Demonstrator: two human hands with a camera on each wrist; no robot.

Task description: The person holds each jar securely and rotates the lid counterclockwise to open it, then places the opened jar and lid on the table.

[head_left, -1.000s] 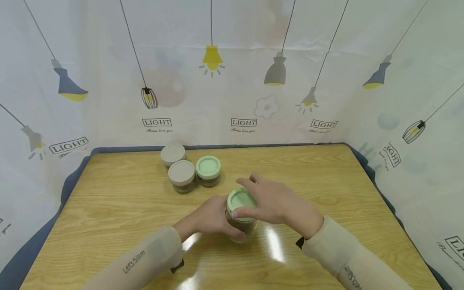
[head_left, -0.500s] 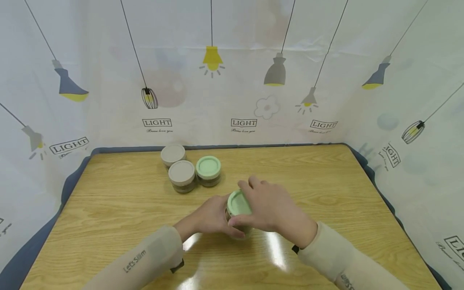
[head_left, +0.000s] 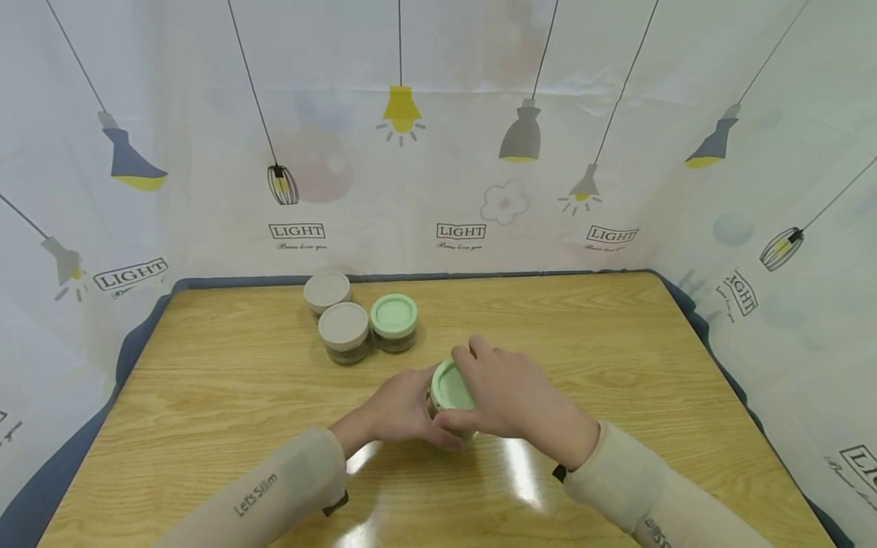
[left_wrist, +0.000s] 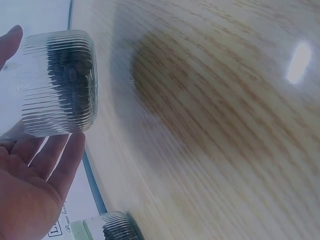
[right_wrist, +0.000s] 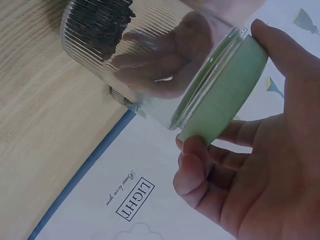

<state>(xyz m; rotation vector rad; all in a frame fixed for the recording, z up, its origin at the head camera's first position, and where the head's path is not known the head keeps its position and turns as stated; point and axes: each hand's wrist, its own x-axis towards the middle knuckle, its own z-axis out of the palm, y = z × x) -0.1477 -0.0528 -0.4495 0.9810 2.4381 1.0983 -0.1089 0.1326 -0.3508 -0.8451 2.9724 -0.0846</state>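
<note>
A ribbed clear glass jar point(left_wrist: 60, 85) with a pale green lid point(head_left: 452, 387) is between my two hands near the middle of the table. Dark pieces point(right_wrist: 97, 27) lie in its lower part. My left hand point(head_left: 406, 409) holds the jar's glass side, with the thumb on the near side. From above, my right hand point(head_left: 510, 392) grips the lid's rim, thumb on one side and fingers on the other. The left wrist view shows the jar's base apart from the wooden table point(left_wrist: 210, 125). The right wrist view shows the lid sitting at the jar's mouth; whether it is loose I cannot tell.
Farther back and left stand two jars with grey-beige lids, a front one point(head_left: 344, 329) and a rear one point(head_left: 326, 291). Another jar with a green lid point(head_left: 393, 315) stands beside them. A printed curtain point(head_left: 438, 175) surrounds the table's back and sides.
My right hand has shifted slightly left and toward me, turning on the lid and covering more of it. The jar's tilt has altered a little. My left hand has hardly moved.
</note>
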